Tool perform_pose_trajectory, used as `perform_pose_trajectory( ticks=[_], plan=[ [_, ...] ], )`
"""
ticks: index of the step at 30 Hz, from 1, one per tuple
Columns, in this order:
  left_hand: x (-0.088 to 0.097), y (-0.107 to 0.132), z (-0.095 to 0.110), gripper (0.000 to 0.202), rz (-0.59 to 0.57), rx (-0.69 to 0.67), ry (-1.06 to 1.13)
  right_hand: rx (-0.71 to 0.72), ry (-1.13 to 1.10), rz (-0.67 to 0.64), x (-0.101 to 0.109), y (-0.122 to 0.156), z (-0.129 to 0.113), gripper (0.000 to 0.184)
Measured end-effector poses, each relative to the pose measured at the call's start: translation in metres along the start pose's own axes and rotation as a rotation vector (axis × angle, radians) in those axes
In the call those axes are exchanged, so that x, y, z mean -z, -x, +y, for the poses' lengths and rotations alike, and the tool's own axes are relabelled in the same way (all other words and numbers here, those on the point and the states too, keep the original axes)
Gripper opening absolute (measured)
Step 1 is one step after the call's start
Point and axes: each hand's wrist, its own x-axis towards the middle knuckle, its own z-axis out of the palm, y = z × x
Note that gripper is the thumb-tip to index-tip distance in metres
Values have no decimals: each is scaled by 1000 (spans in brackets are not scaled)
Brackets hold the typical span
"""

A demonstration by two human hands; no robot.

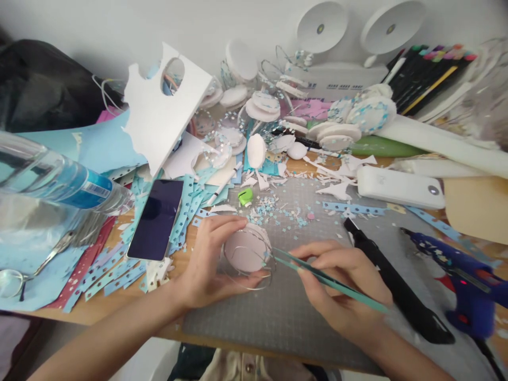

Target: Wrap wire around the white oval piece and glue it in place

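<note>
My left hand is closed around a white foam disc with thin wire loops about it, held just above the grey cutting mat. My right hand pinches teal tweezers whose tips touch the disc's right edge. Small blue paper confetti lies scattered on the mat just beyond the disc.
A dark phone lies to the left among blue punched paper strips. A blue glue gun and a black tool lie to the right. A water bottle and scissors are at far left. Foam discs, markers, a white box crowd the back.
</note>
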Motion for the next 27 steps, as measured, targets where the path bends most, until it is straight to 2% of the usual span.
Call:
perform_pose_trajectory(
  ticks=[8,12,15,18,20,22,24,27],
  plan=[
    [1,1,1,81,-2,-8,-3,-47,12,8,-4,1,2,24],
    [0,1,1,81,-35,61,47,-95,-66,59,-2,-4,2,19],
    [1,2,1,82,-61,133,104,-212,-149,160,5,-9,11,12],
    [1,3,0,89,-82,155,171,-308,-233,328,14,-13,25,8],
    [2,3,0,94,-155,159,188,-321,-214,428,18,-16,32,10],
    [2,2,0,95,-251,158,183,-310,-115,473,22,-19,34,12],
    [2,1,0,93,-310,152,178,-288,21,438,24,-21,32,13],
    [3,0,1,89,-320,158,168,-237,200,275,24,-22,27,14]
  ],
)
